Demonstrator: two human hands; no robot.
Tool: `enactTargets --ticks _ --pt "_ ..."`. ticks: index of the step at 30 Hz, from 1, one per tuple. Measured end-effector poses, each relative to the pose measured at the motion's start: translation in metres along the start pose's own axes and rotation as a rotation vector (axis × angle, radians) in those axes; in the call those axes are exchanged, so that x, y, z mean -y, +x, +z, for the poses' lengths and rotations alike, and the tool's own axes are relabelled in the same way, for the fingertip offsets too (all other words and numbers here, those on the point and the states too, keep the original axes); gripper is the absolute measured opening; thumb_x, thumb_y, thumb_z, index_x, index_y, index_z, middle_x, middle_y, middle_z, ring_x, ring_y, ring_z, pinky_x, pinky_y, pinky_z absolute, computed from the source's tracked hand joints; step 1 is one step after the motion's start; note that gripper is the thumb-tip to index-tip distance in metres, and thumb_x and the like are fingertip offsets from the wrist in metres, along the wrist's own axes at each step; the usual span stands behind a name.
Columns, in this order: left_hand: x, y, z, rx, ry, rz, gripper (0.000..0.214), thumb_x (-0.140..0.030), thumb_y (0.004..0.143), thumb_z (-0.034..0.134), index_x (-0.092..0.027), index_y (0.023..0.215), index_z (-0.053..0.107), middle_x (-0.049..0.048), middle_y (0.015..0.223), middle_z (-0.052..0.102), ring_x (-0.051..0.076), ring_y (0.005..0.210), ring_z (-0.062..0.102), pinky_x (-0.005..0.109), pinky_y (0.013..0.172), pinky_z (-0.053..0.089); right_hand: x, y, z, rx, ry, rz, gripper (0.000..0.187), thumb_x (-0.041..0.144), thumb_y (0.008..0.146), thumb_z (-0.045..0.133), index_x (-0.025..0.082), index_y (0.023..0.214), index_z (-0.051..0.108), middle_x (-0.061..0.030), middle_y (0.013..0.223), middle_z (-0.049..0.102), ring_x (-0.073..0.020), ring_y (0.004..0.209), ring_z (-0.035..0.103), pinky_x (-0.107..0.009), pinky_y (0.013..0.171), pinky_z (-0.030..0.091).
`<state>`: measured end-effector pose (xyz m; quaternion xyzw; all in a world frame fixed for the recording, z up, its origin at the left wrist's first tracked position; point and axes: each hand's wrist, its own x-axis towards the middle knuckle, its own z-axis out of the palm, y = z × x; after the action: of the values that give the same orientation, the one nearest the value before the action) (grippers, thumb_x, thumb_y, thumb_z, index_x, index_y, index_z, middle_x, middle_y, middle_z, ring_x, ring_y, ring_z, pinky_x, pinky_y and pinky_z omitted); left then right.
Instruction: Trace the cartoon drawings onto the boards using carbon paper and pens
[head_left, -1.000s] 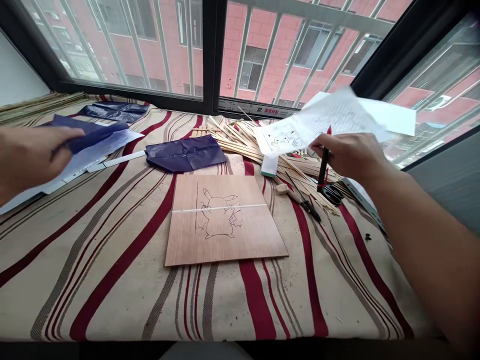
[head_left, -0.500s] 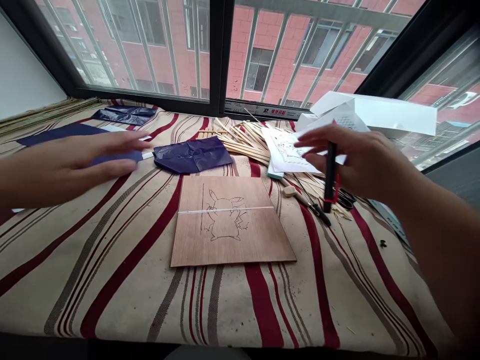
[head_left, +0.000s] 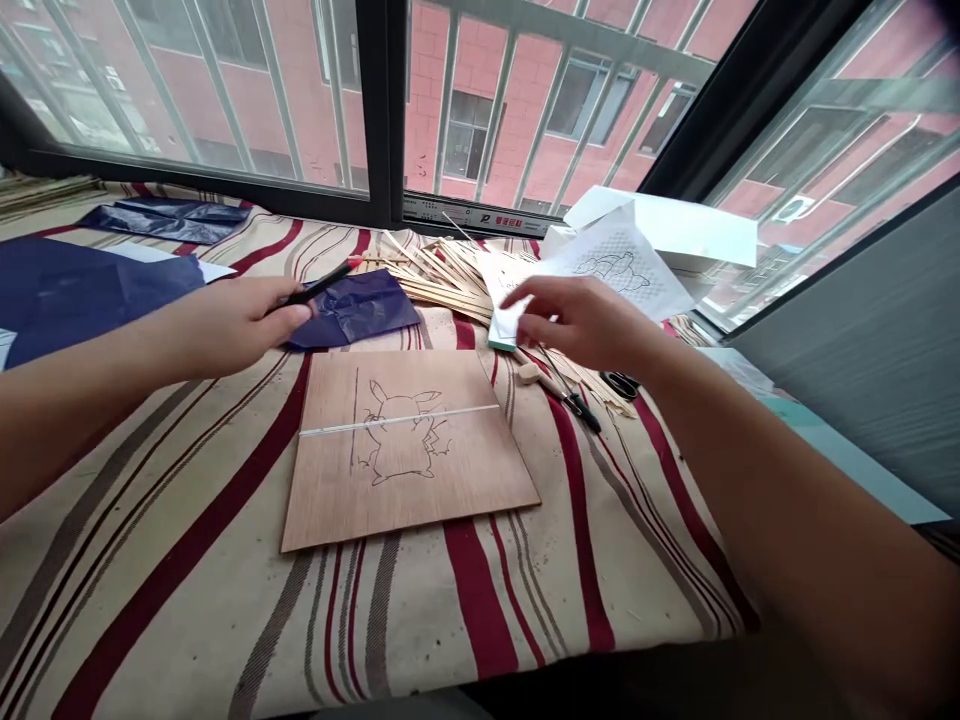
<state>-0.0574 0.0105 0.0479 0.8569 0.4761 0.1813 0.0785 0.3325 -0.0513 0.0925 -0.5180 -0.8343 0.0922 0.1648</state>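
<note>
My left hand (head_left: 251, 325) pinches a slim black pen (head_left: 322, 284) with a red end, above the crumpled dark blue carbon paper (head_left: 358, 310). My right hand (head_left: 574, 320) hovers over the papers and tools at the right, fingers apart and holding nothing visible. Between and below my hands lies a thin wooden board (head_left: 465, 465) with a line drawing of an eared cartoon figure. A narrow pale strip (head_left: 326, 429) crosses the board from side to side.
Thin wooden sticks (head_left: 442, 275) lie piled behind the board. Right of it are a black-handled tool (head_left: 583, 410), scissors (head_left: 619, 385) and a sheet with a printed drawing (head_left: 626, 265). Dark blue sheets (head_left: 97, 290) lie at the left. A barred window closes off the back.
The black pen has passed from my right hand to my left. My right hand is now free, over the papers. The view has turned right, so the board appears further left.
</note>
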Motion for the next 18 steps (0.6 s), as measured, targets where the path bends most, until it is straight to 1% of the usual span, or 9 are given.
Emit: enactTargets --ticks 2,3,5,7,9,11,13,15,18 --pt "0.020 -0.005 0.008 0.063 0.233 -0.163 0.079 -0.081 0.101 0.020 -0.019 0.127 0.064 0.0057 0.110 0.072 0.034 0.103 0.066 0.044 0.092 0.048 -0.024 -0.015 -0.001 0.028 -0.095 0.157 0.022 0.021 0.091 0.056 0.017 0.105 0.072 -0.0031 0.075 0.075 -0.0175 0.065 0.066 -0.034 0.068 0.047" --pt "0.025 -0.008 0.012 0.097 0.300 -0.210 0.082 -0.080 0.102 0.014 -0.019 0.132 0.061 0.0070 0.115 0.072 0.036 0.107 0.067 0.046 0.094 0.048 -0.034 -0.022 0.001 0.066 -0.112 0.185 0.020 0.023 0.091 0.056 0.018 0.102 0.072 -0.0029 0.076 0.075 -0.0176 0.065 0.065 -0.034 0.068 0.046" --pt "0.027 -0.015 0.019 0.150 0.384 -0.267 0.086 -0.076 0.103 0.004 -0.017 0.139 0.055 0.0119 0.114 0.072 0.040 0.107 0.069 0.051 0.093 0.048 -0.045 -0.033 0.005 0.156 -0.119 0.202 0.020 0.031 0.093 0.057 0.020 0.101 0.072 -0.0022 0.078 0.075 -0.0178 0.066 0.064 -0.032 0.067 0.045" --pt "0.023 -0.022 0.019 0.164 0.402 -0.303 0.086 -0.077 0.103 0.007 -0.016 0.144 0.051 0.0145 0.113 0.073 0.045 0.110 0.069 0.058 0.095 0.048 -0.049 -0.042 0.009 0.205 -0.098 0.196 0.025 0.038 0.095 0.057 0.022 0.105 0.072 -0.0023 0.082 0.075 -0.0181 0.068 0.065 -0.032 0.067 0.046" --pt "0.018 -0.027 0.014 0.163 0.379 -0.315 0.081 -0.079 0.102 0.020 -0.020 0.152 0.045 0.0140 0.126 0.072 0.047 0.119 0.066 0.063 0.101 0.046 -0.048 -0.047 0.010 0.224 -0.067 0.180 0.029 0.043 0.097 0.057 0.022 0.109 0.073 -0.0030 0.088 0.076 -0.0184 0.071 0.065 -0.031 0.069 0.047" --pt "0.011 -0.031 0.005 0.146 0.336 -0.288 0.079 -0.078 0.102 0.030 -0.024 0.158 0.039 0.0125 0.148 0.062 0.047 0.132 0.059 0.065 0.109 0.043 -0.046 -0.048 0.010 0.247 -0.073 0.162 0.031 0.045 0.097 0.058 0.023 0.111 0.073 -0.0041 0.094 0.077 -0.0193 0.076 0.066 -0.032 0.070 0.047" --pt "0.000 -0.033 0.000 0.092 0.289 -0.225 0.075 -0.075 0.103 0.034 -0.024 0.157 0.042 0.0103 0.161 0.051 0.047 0.144 0.047 0.064 0.118 0.036 -0.046 -0.048 0.008 0.270 -0.127 0.154 0.032 0.046 0.095 0.060 0.022 0.112 0.074 -0.0060 0.099 0.077 -0.0211 0.079 0.066 -0.032 0.071 0.047" --pt "-0.015 -0.033 0.001 0.038 0.267 -0.134 0.071 -0.071 0.104 0.036 -0.020 0.152 0.050 0.0101 0.158 0.053 0.043 0.148 0.043 0.058 0.123 0.033 -0.049 -0.048 0.008 0.288 -0.152 0.163 0.034 0.047 0.096 0.059 0.022 0.113 0.073 -0.0068 0.101 0.077 -0.0220 0.080 0.066 -0.033 0.070 0.046" --pt "-0.036 -0.027 0.016 0.077 0.242 0.044 0.062 -0.053 0.109 0.027 -0.011 0.146 0.054 0.0156 0.139 0.064 0.034 0.133 0.057 0.050 0.116 0.042 -0.056 -0.046 0.011 0.279 -0.098 0.206 0.032 0.044 0.099 0.051 0.023 0.112 0.072 -0.0054 0.095 0.075 -0.0212 0.077 0.065 -0.032 0.070 0.045"
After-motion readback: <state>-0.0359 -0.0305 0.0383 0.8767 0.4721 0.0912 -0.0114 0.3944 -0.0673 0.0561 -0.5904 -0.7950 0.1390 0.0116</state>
